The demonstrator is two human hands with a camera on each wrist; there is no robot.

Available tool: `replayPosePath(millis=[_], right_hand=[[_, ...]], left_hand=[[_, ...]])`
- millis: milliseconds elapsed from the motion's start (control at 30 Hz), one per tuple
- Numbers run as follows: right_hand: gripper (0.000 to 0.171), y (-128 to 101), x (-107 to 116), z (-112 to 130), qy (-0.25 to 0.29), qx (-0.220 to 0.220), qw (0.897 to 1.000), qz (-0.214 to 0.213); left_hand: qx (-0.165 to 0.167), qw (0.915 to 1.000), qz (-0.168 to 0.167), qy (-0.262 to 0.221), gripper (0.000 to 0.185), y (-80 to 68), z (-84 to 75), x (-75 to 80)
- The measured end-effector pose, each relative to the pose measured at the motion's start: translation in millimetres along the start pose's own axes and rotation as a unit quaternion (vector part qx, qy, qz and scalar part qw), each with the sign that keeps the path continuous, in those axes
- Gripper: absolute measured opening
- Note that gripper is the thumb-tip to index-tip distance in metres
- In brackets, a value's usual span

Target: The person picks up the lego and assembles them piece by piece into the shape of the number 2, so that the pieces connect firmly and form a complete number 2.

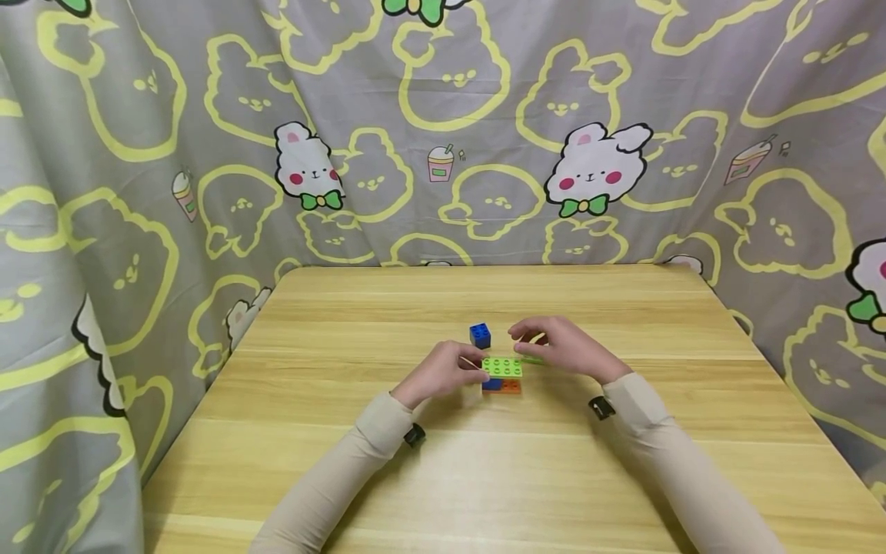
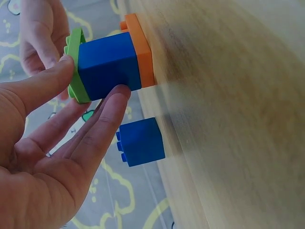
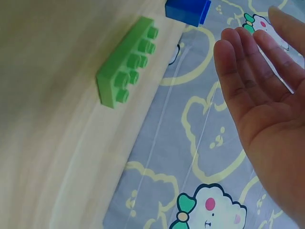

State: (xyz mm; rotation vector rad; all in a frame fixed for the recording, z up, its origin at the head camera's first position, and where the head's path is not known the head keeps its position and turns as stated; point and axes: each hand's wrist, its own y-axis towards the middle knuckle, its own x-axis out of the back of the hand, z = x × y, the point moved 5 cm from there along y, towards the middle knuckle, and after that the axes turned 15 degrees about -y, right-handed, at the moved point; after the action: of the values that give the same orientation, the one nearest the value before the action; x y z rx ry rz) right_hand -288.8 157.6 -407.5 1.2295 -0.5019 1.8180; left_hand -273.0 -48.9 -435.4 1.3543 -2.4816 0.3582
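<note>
A stack of toy bricks stands on the table: a flat orange brick (image 2: 139, 50) at the bottom, a blue brick (image 2: 108, 67) in the middle and a light green brick (image 1: 501, 367) on top. My left hand (image 1: 443, 371) holds this stack, its thumb on the green brick's edge and a fingertip against the blue side. Over the table to the right is my right hand (image 1: 564, 346), holding nothing, fingers loosely bent. Beneath it lies another green brick (image 3: 125, 64), studs up, partly hidden in the head view. A separate blue brick (image 1: 480, 335) stands behind the stack.
The wooden table (image 1: 484, 477) reaches back to a grey curtain (image 1: 388, 92) with yellow outlines and white cartoon animals. More curtain hangs at both sides. Each wrist carries a small black device near its cuff.
</note>
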Motion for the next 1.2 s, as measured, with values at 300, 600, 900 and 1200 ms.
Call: replayPosePath(millis=[300,600,900,1200], right_hand=[[0.034,18.4,4.3,-7.3,0.004,0.000,1.000,-0.004],[0.035,34.1,0.5,-15.4,-0.003,-0.024,1.000,0.019],[0.039,45.7,-5.7,-20.2,0.007,-0.014,0.999,0.045],[0.045,57.4,-21.4,-24.5,0.049,-0.008,0.998,0.046]], left_hand=[[0.002,1.0000,0.000,0.005,0.035,0.6,3.1,-0.8],[-0.008,0.9999,0.004,0.012,0.034,1.5,0.4,-1.3],[-0.005,0.9999,0.002,0.010,0.033,1.1,0.2,-0.4],[-0.011,0.9999,0.003,0.012,0.032,1.4,-0.3,0.5]])
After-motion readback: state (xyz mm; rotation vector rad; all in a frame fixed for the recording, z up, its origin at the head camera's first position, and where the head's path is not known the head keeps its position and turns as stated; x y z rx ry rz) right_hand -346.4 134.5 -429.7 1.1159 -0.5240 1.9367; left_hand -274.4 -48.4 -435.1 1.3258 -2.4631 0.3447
